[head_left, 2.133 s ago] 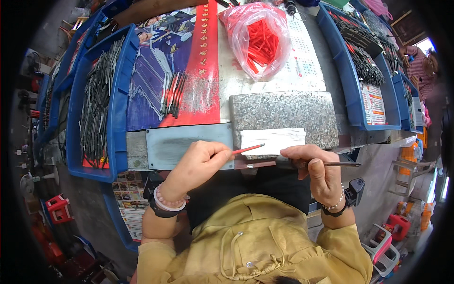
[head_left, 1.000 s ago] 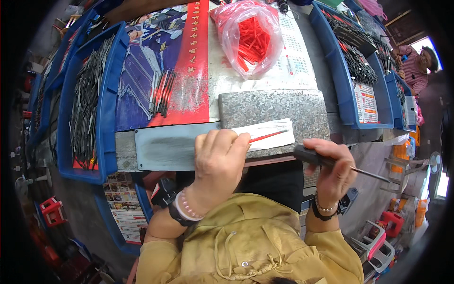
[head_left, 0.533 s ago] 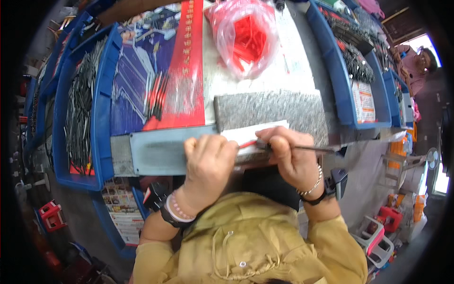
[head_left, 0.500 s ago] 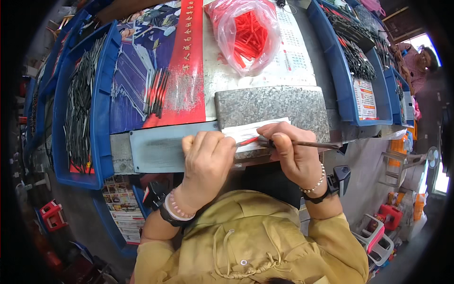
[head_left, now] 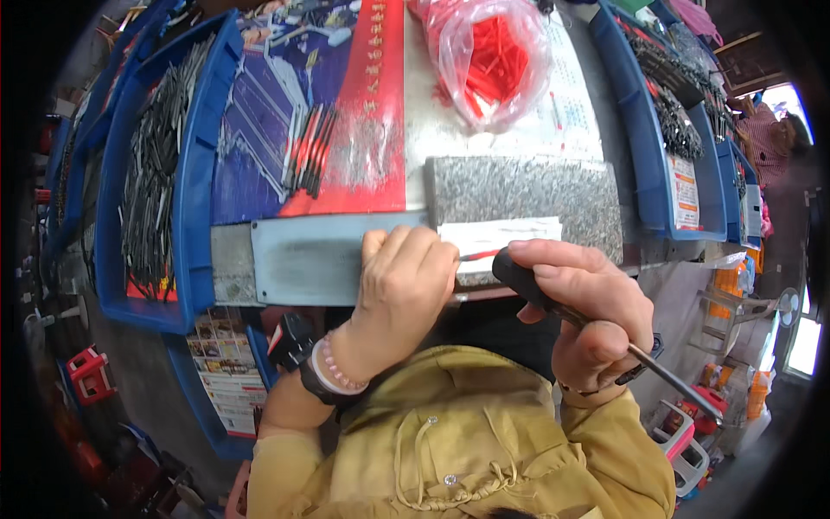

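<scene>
My left hand (head_left: 402, 281) is closed at the right end of a grey metal plate (head_left: 303, 259), pinching a thin strip with a red tip (head_left: 481, 255). The red tip points right over white paper (head_left: 540, 230) on a speckled stone block (head_left: 527, 190). In my right hand (head_left: 601, 307) is a screwdriver-like tool with a black handle (head_left: 519, 278) and a long metal shaft (head_left: 679, 385). Its handle end points at the red tip, while the shaft slants down to the right. The strip's other end is hidden in my left hand.
A clear bag of red tubes (head_left: 497, 65) stands behind the block. Several black-and-red strips (head_left: 309, 151) lie on the printed sheet. Blue bins (head_left: 201, 173) of dark strips stand left, with another blue bin (head_left: 648, 182) right. A person (head_left: 765, 138) is at far right.
My right hand has moved right and nearer, turning the tool so its shaft slants downward and its black handle shows. My left hand still pinches the strip. The view has shifted.
</scene>
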{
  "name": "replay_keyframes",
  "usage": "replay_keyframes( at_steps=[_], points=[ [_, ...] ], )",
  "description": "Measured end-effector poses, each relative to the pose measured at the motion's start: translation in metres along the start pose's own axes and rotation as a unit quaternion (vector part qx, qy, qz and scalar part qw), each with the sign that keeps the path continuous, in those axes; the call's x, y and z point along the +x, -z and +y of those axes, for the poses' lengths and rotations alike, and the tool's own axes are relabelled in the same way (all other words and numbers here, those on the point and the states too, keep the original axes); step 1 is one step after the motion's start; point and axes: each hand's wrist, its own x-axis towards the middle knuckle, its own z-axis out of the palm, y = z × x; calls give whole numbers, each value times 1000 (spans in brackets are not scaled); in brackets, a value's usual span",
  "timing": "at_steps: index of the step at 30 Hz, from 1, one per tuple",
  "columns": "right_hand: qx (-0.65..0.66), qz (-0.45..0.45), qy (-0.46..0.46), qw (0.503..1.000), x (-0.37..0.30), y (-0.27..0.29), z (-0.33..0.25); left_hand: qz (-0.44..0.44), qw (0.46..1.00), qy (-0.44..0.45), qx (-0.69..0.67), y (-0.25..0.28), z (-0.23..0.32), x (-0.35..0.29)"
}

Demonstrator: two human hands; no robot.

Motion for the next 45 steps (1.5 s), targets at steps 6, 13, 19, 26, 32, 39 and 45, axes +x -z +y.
replay_keyframes(
  at_steps=[6, 13, 19, 26, 32, 39, 45],
  points=[
    [-81, -79, -41, 993, 1, -11, 26, 15, 1000, -8, -2, 0, 1, 1],
    [39, 66, -108, 991, -13, 11, 8, -3, 1000, -3, 9, 0, 1, -3],
    [-28, 27, 70, 997, 1, 0, -6, -13, 1000, 4, -4, 1, 1, 0],
    [-33, -54, -77, 995, -3, -5, 22, -10, 1000, -7, 19, 3, 1, 2],
    [21, 176, -19, 984, -30, 33, -6, -13, 1000, -12, 16, 0, -1, -1],
    [62, 70, 7, 996, -3, 14, -13, -10, 1000, -18, 16, 1, 0, 3],
    [78, 129, -15, 988, -16, 16, 17, -19, 999, -22, 14, 2, -1, 3]
  ],
)
